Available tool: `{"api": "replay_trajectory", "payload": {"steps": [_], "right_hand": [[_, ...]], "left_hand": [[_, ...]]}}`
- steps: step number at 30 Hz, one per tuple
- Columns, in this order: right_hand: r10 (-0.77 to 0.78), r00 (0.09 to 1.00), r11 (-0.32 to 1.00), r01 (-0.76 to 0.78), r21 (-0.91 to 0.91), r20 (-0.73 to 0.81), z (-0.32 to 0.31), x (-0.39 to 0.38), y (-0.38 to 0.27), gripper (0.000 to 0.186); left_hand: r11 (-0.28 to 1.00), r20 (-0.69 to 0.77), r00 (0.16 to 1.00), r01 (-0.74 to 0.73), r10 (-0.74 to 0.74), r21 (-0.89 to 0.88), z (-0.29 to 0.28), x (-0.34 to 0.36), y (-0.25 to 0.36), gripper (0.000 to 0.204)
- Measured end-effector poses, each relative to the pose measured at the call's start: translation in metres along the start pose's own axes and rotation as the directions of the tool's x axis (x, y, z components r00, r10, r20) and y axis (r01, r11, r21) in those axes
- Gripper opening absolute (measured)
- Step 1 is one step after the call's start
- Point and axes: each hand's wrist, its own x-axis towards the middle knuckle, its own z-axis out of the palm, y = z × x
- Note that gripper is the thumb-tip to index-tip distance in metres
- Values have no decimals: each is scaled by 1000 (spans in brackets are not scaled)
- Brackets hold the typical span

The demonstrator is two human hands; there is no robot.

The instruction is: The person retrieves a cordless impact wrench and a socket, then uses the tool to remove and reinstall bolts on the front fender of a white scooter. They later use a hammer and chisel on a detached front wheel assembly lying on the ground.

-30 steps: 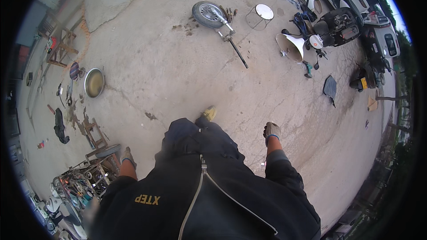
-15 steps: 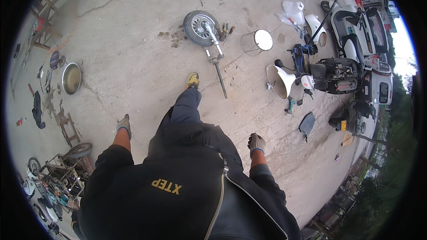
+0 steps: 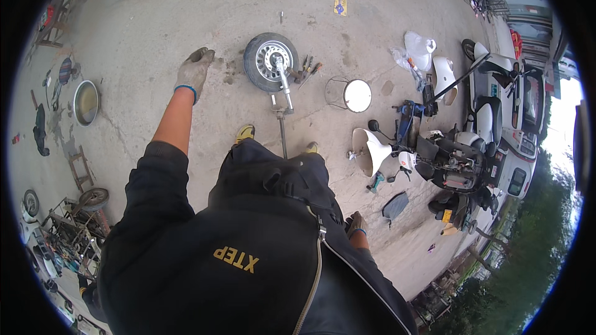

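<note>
My left hand (image 3: 195,69), in a greyish work glove with a blue cuff, reaches forward above the concrete with its fingers loosely bent and apart, holding nothing. To its right lies a scooter front wheel (image 3: 264,65) with a silver fork (image 3: 285,93) attached; the long steering stem (image 3: 283,133) points back toward my shoes. Low at my right side, my gloved right hand (image 3: 356,223) hangs partly behind my jacket. Its fingers are dark and hard to make out. Several screwdrivers and other hand tools (image 3: 308,71) lie against the wheel's right side.
Right of the wheel stands a wire-sided round stool (image 3: 357,95). Beyond it are a partly stripped scooter (image 3: 456,158), a white front panel (image 3: 370,152), a green power drill (image 3: 375,182) and a white scooter (image 3: 490,118). A metal basin (image 3: 86,103) sits far left, near a wooden frame (image 3: 81,169).
My left hand has swung forward and up, nearer the wheel. My right hand has dropped back beside my jacket. I have stepped closer to the wheel and fork, and both shoes now show.
</note>
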Motion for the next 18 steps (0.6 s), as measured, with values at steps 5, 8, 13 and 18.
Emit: {"api": "replay_trajectory", "payload": {"steps": [5,8,13,18], "right_hand": [[-369,927,927,373,-49,74,82,8,-237,17],[-479,842,842,520,-141,249,146,15,-373,16],[-390,743,601,653,-461,545,317,30,-552,29],[-276,599,477,764,-434,752,447,5,-622,24]], "left_hand": [[969,-315,917,245,-244,-36,-56,-7,-81,59],[737,-511,546,595,-664,-321,-90,-84,-175,65],[506,-521,-14,212,-854,-836,3,-343,-250,50],[27,0,-429,-57,-903,-998,204,-483,-208,52]]}}
